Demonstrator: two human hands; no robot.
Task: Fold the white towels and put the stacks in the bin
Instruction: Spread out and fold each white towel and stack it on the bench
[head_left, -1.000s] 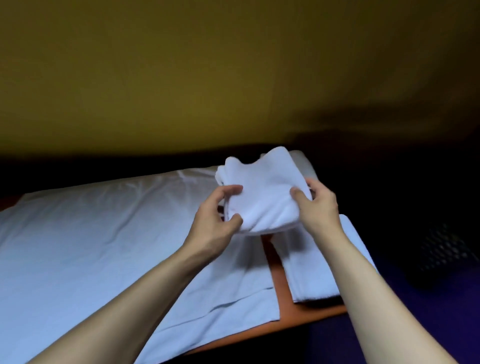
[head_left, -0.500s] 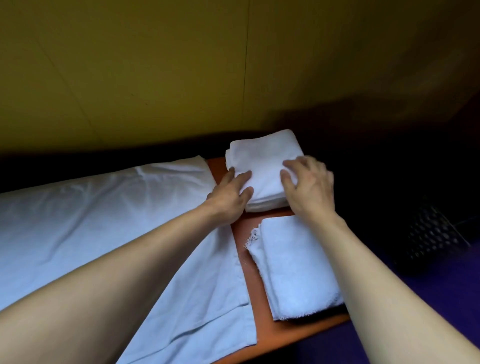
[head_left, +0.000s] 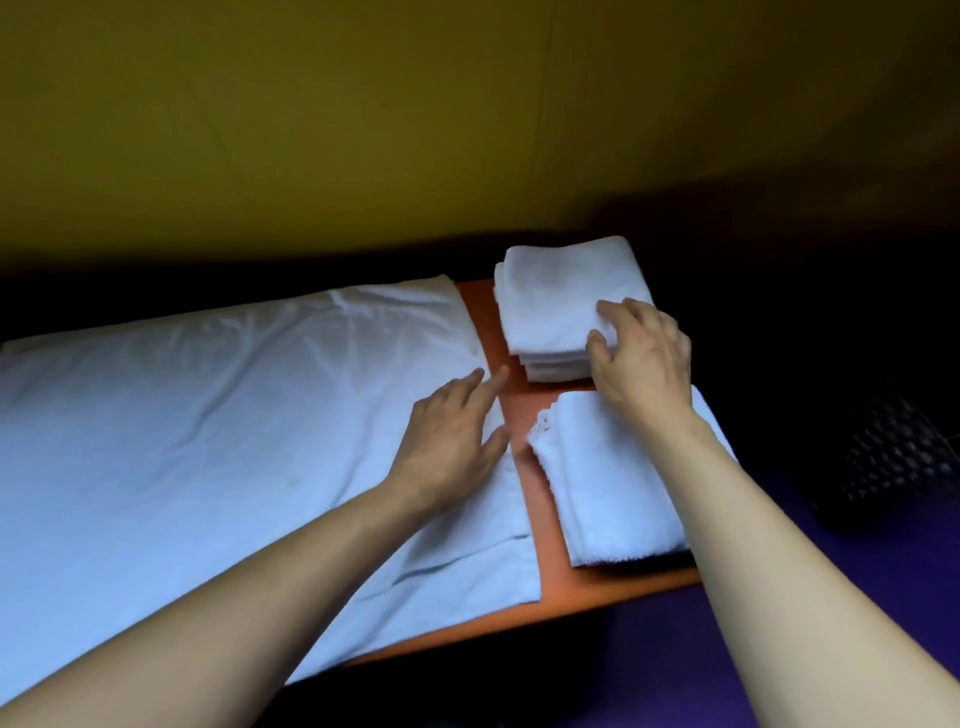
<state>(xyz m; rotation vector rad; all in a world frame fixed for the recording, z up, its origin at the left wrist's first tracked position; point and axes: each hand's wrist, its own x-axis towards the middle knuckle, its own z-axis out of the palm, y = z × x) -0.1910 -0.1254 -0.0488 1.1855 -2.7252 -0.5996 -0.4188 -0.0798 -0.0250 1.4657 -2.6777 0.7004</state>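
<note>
The stack (head_left: 563, 306) of folded towels lies at the far right corner of the desk (head_left: 550, 587). A second folded towel (head_left: 618, 499) lies just in front of it, along the right edge. A large white sheet (head_left: 218, 431) is spread flat over the left and middle of the desk.

Grip state: the right hand (head_left: 644, 358) rests on the near right corner of the stack, fingers curled over the top layer and thumb against the side; whether it pinches the layers or only steadies them cannot be told. The left hand (head_left: 452, 441) is apart from the stack, fingers spread and relaxed, over the right edge of the sheet; contact with the sheet cannot be confirmed.

Step in hand, as judged: squaring the stack on the desk. The stacks are not yet in the bin (head_left: 893, 457).

Next move, as judged: either fold the sheet, which calls for both hands at its edges, or lift a stack with a hand on each side and carry it right to the bin.

Limits of view: the bin is a dark mesh shape beyond the right edge, cut off by the frame and deep in shadow; its opening is not visible. The number of towels in the stack cannot be counted.
</note>
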